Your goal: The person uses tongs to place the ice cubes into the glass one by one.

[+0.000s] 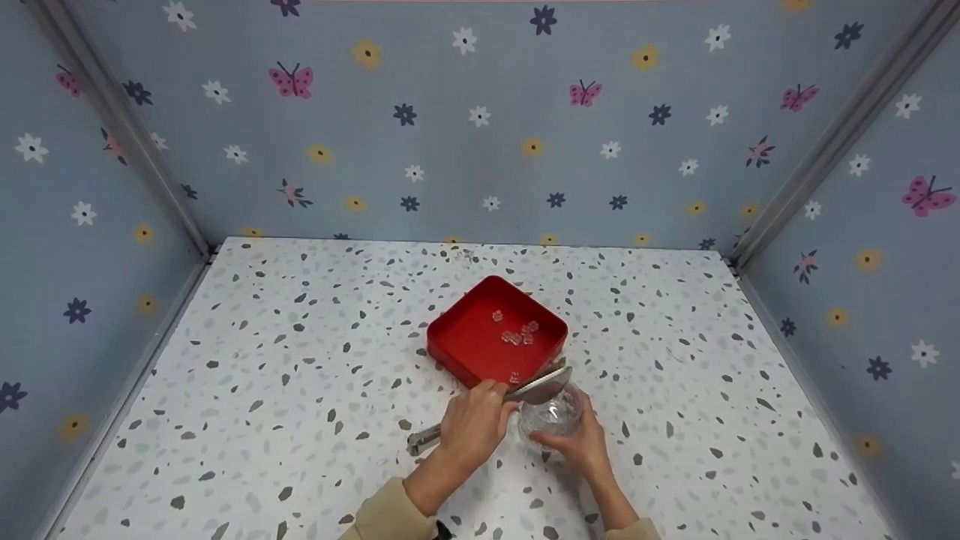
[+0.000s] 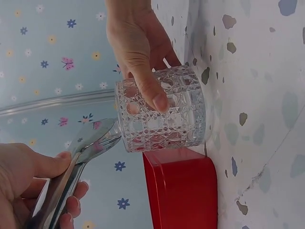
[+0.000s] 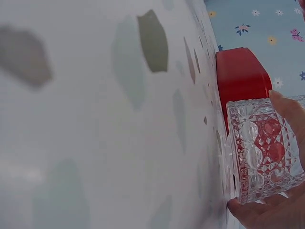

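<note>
Here we are at the left hand [image 1: 472, 420], fingers and thumb wrapped round a pair of shiny silver metal tongs [image 1: 541, 388], their broad ends right at the mouth of a clear, round, cut-glass tumbler [image 1: 553, 416]. We see the right hand [image 1: 586, 442] clasping that tumbler, thumb on one side, fingers on the other, holding it upright. Whether the tongs pinch anything, we can't tell! Just beyond sits a red square tray [image 1: 472, 341], small clear pieces [image 1: 514, 337] scattered inside, all on a white speckled table [image 1: 300, 420] before blue flower-and-butterfly panels [image 1: 450, 90].
</note>
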Available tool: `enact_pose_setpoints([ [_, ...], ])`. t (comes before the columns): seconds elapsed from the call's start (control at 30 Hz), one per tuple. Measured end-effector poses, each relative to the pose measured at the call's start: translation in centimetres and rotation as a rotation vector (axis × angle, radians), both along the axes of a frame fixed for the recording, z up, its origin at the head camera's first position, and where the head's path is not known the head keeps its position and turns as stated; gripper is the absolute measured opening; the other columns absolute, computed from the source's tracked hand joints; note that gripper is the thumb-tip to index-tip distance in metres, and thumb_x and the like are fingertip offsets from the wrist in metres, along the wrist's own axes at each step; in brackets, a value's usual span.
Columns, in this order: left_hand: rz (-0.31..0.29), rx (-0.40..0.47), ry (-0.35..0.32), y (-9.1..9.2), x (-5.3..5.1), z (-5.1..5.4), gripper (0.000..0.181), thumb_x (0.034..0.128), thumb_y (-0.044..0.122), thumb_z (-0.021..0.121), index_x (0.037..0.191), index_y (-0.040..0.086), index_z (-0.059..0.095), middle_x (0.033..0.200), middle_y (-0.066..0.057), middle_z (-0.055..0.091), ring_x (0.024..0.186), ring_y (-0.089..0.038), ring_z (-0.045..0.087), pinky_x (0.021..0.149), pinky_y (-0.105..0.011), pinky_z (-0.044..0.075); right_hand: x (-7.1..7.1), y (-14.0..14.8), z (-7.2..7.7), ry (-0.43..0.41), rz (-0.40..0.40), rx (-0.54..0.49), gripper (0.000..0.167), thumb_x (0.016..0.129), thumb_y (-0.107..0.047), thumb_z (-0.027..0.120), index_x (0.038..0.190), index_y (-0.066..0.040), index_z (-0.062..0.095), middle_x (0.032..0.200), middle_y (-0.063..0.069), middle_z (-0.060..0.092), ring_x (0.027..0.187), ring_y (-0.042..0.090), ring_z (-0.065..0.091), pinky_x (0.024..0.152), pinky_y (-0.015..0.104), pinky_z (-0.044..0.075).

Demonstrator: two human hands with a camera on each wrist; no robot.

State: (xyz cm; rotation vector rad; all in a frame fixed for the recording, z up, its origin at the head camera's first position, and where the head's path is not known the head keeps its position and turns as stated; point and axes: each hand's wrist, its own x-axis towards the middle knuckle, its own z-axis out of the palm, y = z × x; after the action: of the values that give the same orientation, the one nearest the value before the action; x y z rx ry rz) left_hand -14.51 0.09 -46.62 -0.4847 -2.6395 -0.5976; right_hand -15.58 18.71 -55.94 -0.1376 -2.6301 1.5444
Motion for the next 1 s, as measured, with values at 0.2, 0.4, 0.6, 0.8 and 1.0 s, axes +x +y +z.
enact_pose_setpoints([
  [0.2, -0.008, 0.006, 0.006, 0.1, 0.1, -0.1, 0.016, 0.0741, 0.022, 0.069, 0.078, 0.008, 0.063, 0.068, -0.002, 0.054, 0.057, -0.020, 0.057, 0.049, -0.030, 0.044, 0.1, -0.1, -0.1, 0.014, 0.009, -0.017, 0.099, 0.052, -0.030, 0.085, 0.132, -0.007, 0.032, 0.130, 0.018, 0.042, 0.121, 0.034, 0.036, 0.096, 0.048, 0.028],
  [0.4, -0.022, 0.031, 0.005, 0.0, 0.0, -0.1, 0.020, 0.0749, 0.025, 0.069, 0.082, 0.007, 0.063, 0.071, -0.002, 0.055, 0.060, -0.019, 0.058, 0.049, -0.030, 0.044, 0.1, -0.1, 0.0, 0.017, 0.016, 0.005, 0.098, 0.053, -0.030, 0.084, 0.132, -0.006, 0.032, 0.130, 0.019, 0.041, 0.121, 0.034, 0.036, 0.095, 0.048, 0.028],
  [0.6, -0.020, 0.048, -0.009, -0.2, -0.1, 0.0, 0.022, 0.0765, 0.027, 0.067, 0.084, 0.007, 0.062, 0.073, -0.002, 0.055, 0.060, -0.017, 0.057, 0.050, -0.030, 0.044, 0.0, -0.1, 0.1, 0.020, 0.015, 0.018, 0.097, 0.053, -0.030, 0.084, 0.131, -0.006, 0.032, 0.129, 0.018, 0.042, 0.120, 0.033, 0.037, 0.095, 0.048, 0.029],
  [0.8, -0.022, 0.078, -0.007, -0.5, -0.3, -0.1, 0.023, 0.0765, 0.026, 0.068, 0.084, 0.006, 0.061, 0.073, -0.003, 0.055, 0.060, -0.018, 0.056, 0.050, -0.031, 0.045, 0.0, -0.1, 0.0, 0.019, 0.017, -0.004, 0.098, 0.052, -0.030, 0.084, 0.132, -0.006, 0.032, 0.130, 0.019, 0.041, 0.121, 0.034, 0.036, 0.096, 0.047, 0.027],
  [1.0, -0.001, 0.067, -0.001, -1.0, -0.7, 0.1, 0.029, 0.0767, 0.029, 0.068, 0.091, 0.004, 0.063, 0.075, -0.004, 0.056, 0.062, -0.018, 0.057, 0.052, -0.030, 0.046, 0.0, 0.0, 0.0, 0.032, 0.029, -0.001, 0.096, 0.054, -0.029, 0.084, 0.132, -0.007, 0.033, 0.130, 0.017, 0.042, 0.119, 0.033, 0.038, 0.095, 0.047, 0.029],
])
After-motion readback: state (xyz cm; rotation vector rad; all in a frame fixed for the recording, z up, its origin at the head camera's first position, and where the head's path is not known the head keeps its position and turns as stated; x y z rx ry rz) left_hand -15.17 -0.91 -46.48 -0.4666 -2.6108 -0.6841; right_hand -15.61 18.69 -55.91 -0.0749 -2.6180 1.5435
